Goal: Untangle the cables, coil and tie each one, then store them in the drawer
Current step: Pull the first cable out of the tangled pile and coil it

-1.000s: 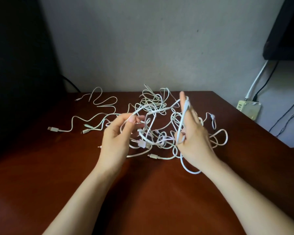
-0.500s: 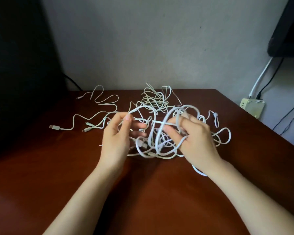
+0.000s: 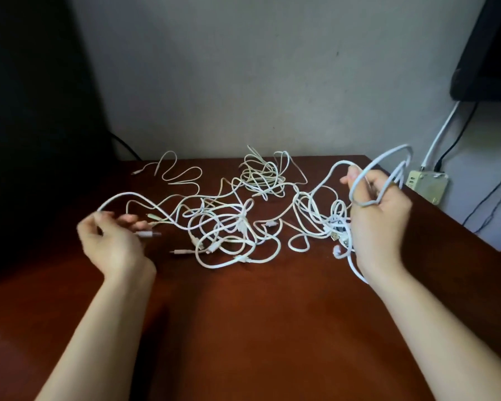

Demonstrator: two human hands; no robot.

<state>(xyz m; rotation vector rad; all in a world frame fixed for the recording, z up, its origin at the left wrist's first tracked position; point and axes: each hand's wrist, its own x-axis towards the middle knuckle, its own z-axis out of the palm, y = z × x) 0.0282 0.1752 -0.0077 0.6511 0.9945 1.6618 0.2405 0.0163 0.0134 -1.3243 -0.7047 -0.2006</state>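
1. Currently, the tangle of white cables (image 3: 235, 227) lies on the brown table (image 3: 243, 328), spread across its middle between the two hands.
2. Left hand (image 3: 113, 244): raised at the left end of the tangle. Its fingers are curled round a single white strand (image 3: 128, 194), which arcs up out of the hand and runs right into the tangle. The fingertips are blurred, so the exact pinch cannot be told.
3. A plug end (image 3: 148, 234) shows just beside the left fingertips. Whether the hand holds it cannot be told.
4. Right hand (image 3: 379, 221): raised at the right end of the tangle. Its fingers are curled and grip a looped cable (image 3: 388, 154) of pale bluish white. The loops pass round the fingers and stand above the hand. One length hangs down past the wrist.
5. A small separate bundle (image 3: 261, 175) lies at the far centre of the table, near the wall (image 3: 243, 68). A loose wavy cable (image 3: 182, 176) lies at the far left.
6. Beyond the table's right edge sits a beige power strip (image 3: 428, 183), with a white lead and a black lead rising from it.
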